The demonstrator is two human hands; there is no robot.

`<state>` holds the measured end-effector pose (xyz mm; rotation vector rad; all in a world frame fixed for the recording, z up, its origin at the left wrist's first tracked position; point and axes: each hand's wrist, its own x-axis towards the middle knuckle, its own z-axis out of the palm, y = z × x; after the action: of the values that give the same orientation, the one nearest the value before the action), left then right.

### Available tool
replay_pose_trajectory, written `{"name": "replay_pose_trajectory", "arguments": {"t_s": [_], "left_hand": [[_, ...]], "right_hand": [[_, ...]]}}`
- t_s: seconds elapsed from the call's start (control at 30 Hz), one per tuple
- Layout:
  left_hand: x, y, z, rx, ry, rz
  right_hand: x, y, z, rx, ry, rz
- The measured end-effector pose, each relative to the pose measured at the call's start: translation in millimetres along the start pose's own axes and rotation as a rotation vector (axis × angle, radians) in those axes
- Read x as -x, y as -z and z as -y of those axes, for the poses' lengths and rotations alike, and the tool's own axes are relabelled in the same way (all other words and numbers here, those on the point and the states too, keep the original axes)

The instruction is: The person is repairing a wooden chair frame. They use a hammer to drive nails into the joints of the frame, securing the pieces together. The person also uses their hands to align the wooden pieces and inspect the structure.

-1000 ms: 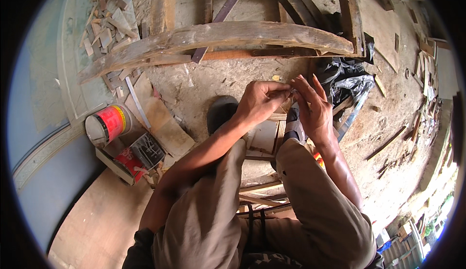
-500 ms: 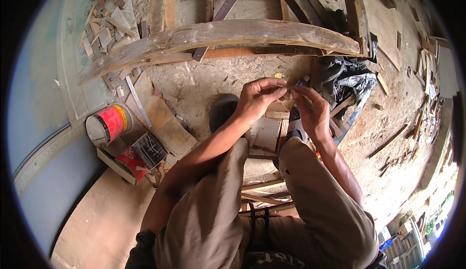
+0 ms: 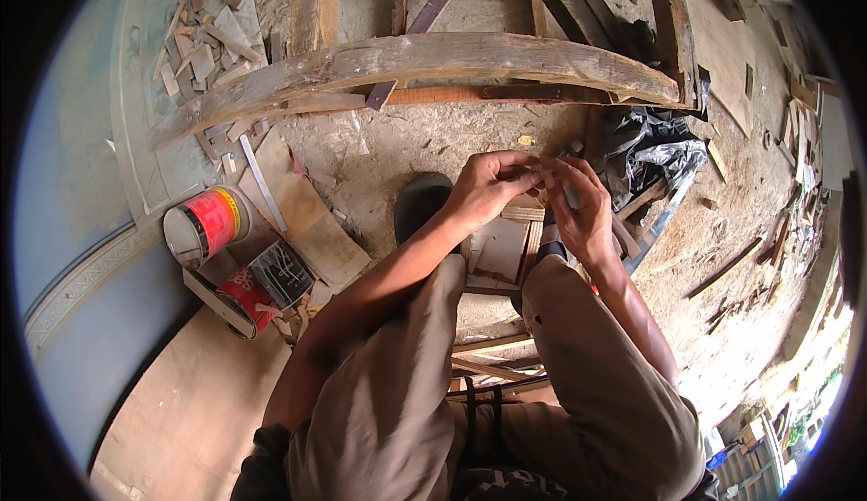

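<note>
My left hand (image 3: 490,190) and my right hand (image 3: 582,207) meet fingertip to fingertip above a small wooden box (image 3: 494,250). Both are closed in a pinch around something too small to make out. The box sits between my knees, with plywood edges and a pale panel inside. Its far end lies partly under my hands. My right hand's fingers hang just over the box's far right corner, apart from it as far as I can see.
Beyond my hands a long weathered beam (image 3: 433,60) crosses a timber frame. A crumpled black plastic bag (image 3: 646,144) lies at the right. Two tins, one red and white (image 3: 206,225) and one red and black (image 3: 262,286), stand left. Wood scraps (image 3: 203,45) pile up at the far left.
My two hands have come closer together, and the fingers now overlap at the tips. The whole scene has shifted slightly to the right with my head.
</note>
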<state>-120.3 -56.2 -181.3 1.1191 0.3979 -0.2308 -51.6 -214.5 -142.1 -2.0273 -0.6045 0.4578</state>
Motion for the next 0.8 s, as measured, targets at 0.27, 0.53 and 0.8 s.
{"name": "replay_pose_trajectory", "arguments": {"t_s": [0.27, 0.53, 0.8], "left_hand": [[-6, 17, 13, -0.244, -0.002, -0.091], [-21, 71, 31, -0.055, -0.081, -0.365], [-14, 116, 35, -0.125, -0.276, -0.720]], "right_hand": [[10, 22, -55, 0.411, 0.137, -0.064], [49, 29, -119, 0.826, -0.008, 0.054], [49, 37, -115, 0.682, -0.039, 0.055]]}}
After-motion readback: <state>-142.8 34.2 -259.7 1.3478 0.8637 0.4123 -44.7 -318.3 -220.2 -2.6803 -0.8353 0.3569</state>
